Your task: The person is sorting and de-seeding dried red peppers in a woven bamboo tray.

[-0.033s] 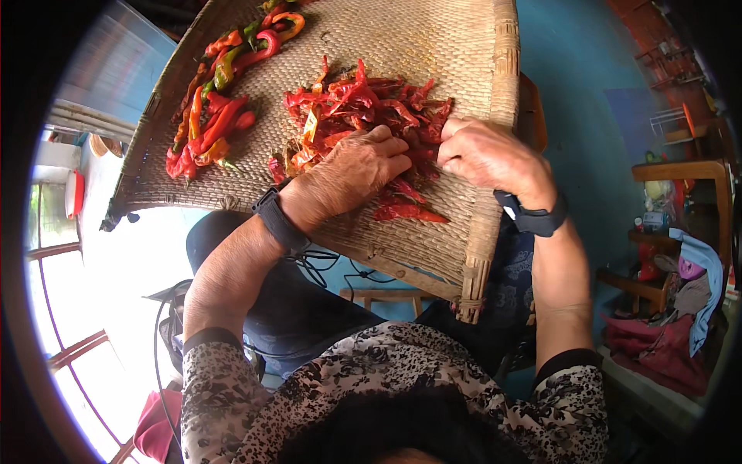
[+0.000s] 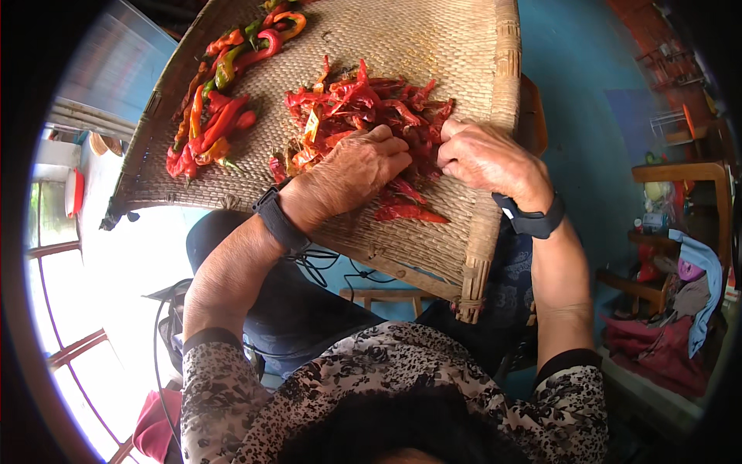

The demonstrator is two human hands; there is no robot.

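Note:
A heap of wrinkled red chili peppers [image 2: 352,104] lies on a woven tray [image 2: 371,35] tilted over my lap. My left hand [image 2: 362,166] rests at the heap's near side, fingers curled down and closed; their tips, and whatever they grip, are hidden. From the right, my right hand [image 2: 491,158] reaches in with fingers pinched together at a red chili pepper [image 2: 439,117] on the heap's edge. One loose red pepper [image 2: 413,213] lies below the hands, nearer the tray's front rim.
Smoother red, orange and green peppers [image 2: 220,124] line the tray's left side. Black cables [image 2: 313,267] and a wooden stool bar [image 2: 386,295] show beneath the tray. To the right stands a wooden chair [image 2: 723,182] with cloths [image 2: 657,352]. Bright windows are at left.
My right hand and its wrist strap have shifted very slightly left. The left hand and the heap look the same.

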